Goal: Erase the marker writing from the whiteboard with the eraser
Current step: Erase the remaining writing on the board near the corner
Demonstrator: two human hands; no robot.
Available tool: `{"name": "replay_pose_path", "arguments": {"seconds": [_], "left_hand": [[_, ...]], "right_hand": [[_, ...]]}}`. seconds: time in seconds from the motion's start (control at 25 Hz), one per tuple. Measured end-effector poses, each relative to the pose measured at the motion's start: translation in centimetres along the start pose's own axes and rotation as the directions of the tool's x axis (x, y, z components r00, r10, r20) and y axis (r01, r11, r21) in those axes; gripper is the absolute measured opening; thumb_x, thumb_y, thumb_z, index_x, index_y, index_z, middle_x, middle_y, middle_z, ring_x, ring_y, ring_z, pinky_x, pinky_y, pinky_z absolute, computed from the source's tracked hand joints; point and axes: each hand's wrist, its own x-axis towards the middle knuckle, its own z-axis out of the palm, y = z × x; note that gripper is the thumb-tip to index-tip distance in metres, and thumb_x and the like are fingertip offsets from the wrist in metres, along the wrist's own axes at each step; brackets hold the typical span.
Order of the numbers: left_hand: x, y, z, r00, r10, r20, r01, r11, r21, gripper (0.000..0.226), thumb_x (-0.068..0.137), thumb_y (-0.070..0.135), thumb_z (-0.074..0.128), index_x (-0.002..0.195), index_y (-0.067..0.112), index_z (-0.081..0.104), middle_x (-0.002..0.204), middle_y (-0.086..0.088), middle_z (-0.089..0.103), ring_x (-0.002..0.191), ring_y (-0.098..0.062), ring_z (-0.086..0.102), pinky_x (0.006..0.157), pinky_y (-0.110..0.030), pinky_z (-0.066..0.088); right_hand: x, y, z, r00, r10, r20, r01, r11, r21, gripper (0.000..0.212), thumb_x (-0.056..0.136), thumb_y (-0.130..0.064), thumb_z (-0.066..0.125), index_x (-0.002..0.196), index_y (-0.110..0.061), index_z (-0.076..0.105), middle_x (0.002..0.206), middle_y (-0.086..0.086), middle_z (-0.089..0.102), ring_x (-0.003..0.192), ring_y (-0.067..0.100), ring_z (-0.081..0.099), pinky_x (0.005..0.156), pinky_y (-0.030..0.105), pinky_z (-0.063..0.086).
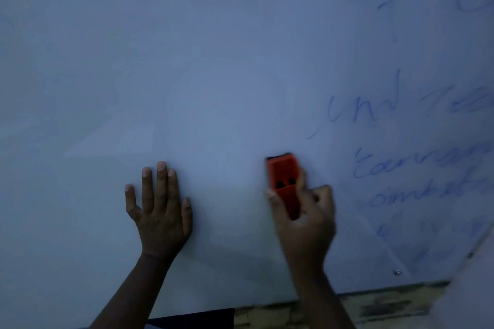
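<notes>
Whiteboard (213, 61) fills nearly the whole frame, its left and centre wiped to a pale, faintly smeared surface. Blue marker writing (417, 168) is on the right side only, running in several cursive lines from the upper right corner down toward the lower right; the strokes are blurred and too unclear to read.

Low in the frame and right of centre, the right hand (307, 216) grips the orange eraser (284, 184). The eraser stands roughly upright against the board, its dark pad edge showing at the top, its lower end sunk into the palm. The thumb lies along its left edge and the curled fingers wrap its right side, so most of the eraser sticks out above the hand. It sits just left of the nearest line of writing, apart from it. This hand is motion-blurred.

Left of it, well apart, the left hand (160, 208) lies flat on the board with straight, slightly spread fingers pointing up, holding nothing.

Along the bottom right, below the board's lower edge, a strip of worn, mottled wall (387, 307) shows.
</notes>
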Motion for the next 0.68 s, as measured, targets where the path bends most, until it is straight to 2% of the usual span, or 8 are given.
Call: {"name": "replay_pose_path", "arguments": {"seconds": [0.08,0.16,0.24,0.32,0.4,0.48,0.6,0.68], "left_hand": [[0.1,0.3,-0.5,1.0,-0.026,0.018,0.026,0.999,-0.021,0.067,0.108,0.027,0.041,0.167,0.004,0.02,0.178,-0.01,0.011,0.164,-0.032,0.012,0.129,-0.061,0.008],[0.4,1.1,-1.2,0.995,-0.09,0.034,0.091,0.994,-0.054,0.067,0.106,0.026,0.046,0.166,0.005,0.025,0.176,-0.011,0.016,0.163,-0.032,0.014,0.127,-0.062,0.012],[1.4,2.1,-1.9,0.982,-0.186,0.021,0.187,0.979,-0.08,0.062,0.105,0.027,0.05,0.161,0.004,0.036,0.169,-0.014,0.028,0.158,-0.035,0.025,0.122,-0.064,0.021],[3.4,2.8,-2.3,0.971,-0.238,0.005,0.237,0.966,-0.102,0.06,0.104,0.027,0.054,0.157,0.003,0.043,0.162,-0.017,0.035,0.152,-0.037,0.031,0.115,-0.065,0.026],[5.8,2.8,-2.5,0.974,-0.224,-0.007,0.222,0.968,-0.116,0.06,0.104,0.027,0.055,0.157,0.003,0.043,0.161,-0.019,0.036,0.151,-0.037,0.032,0.114,-0.066,0.026],[8.3,2.6,-2.6,0.985,-0.175,-0.015,0.172,0.978,-0.12,0.062,0.105,0.031,0.054,0.159,0.005,0.041,0.167,-0.019,0.033,0.156,-0.036,0.028,0.117,-0.066,0.023],[10.7,2.5,-1.9,0.996,-0.086,0.002,0.086,0.994,-0.063,0.07,0.109,0.039,0.044,0.167,0.006,0.024,0.176,-0.015,0.014,0.164,-0.031,0.013,0.123,-0.064,0.014],[10.7,2.4,-1.3,0.999,-0.042,0.0,0.042,0.999,-0.013,0.071,0.111,0.041,0.036,0.169,0.006,0.013,0.177,-0.013,0.004,0.165,-0.03,0.007,0.126,-0.064,0.009]], "right_hand": [[3.0,3.0,-2.4,0.979,0.171,-0.108,-0.163,0.984,0.079,0.075,0.082,-0.066,0.069,0.134,-0.011,0.069,0.087,0.003,0.045,0.071,0.018,0.051,0.067,0.035,0.051],[5.9,4.9,-4.4,0.944,0.288,-0.16,-0.257,0.948,0.188,0.089,0.078,-0.08,0.064,0.132,-0.01,0.07,0.087,0.008,0.049,0.071,0.016,0.053,0.07,0.015,0.047],[7.9,5.3,-5.2,0.939,0.302,-0.163,-0.268,0.942,0.201,0.087,0.077,-0.081,0.062,0.129,-0.012,0.072,0.089,0.01,0.052,0.075,0.018,0.058,0.07,0.005,0.039],[8.8,4.3,-4.7,0.941,0.293,-0.17,-0.262,0.947,0.186,0.078,0.08,-0.073,0.065,0.129,-0.013,0.072,0.089,0.008,0.05,0.076,0.019,0.057,0.068,0.01,0.04],[8.3,2.0,-3.5,0.961,0.221,-0.164,-0.197,0.969,0.15,0.07,0.082,-0.063,0.069,0.132,-0.014,0.07,0.088,0.004,0.045,0.073,0.018,0.053,0.071,0.024,0.046],[6.6,-0.8,-1.8,0.992,0.067,-0.103,-0.057,0.993,0.101,0.066,0.083,-0.056,0.072,0.132,-0.013,0.07,0.087,0.002,0.041,0.075,0.022,0.051,0.071,0.036,0.049],[4.1,-5.6,1.0,0.982,-0.189,0.014,0.188,0.98,0.065,0.065,0.082,-0.055,0.075,0.133,-0.015,0.068,0.089,0.003,0.046,0.081,0.024,0.05,0.069,0.036,0.048],[3.5,-8.4,2.2,0.957,-0.283,0.058,0.281,0.959,0.044,0.066,0.083,-0.056,0.075,0.136,-0.017,0.066,0.092,0.003,0.049,0.083,0.02,0.048,0.065,0.034,0.049]]}}
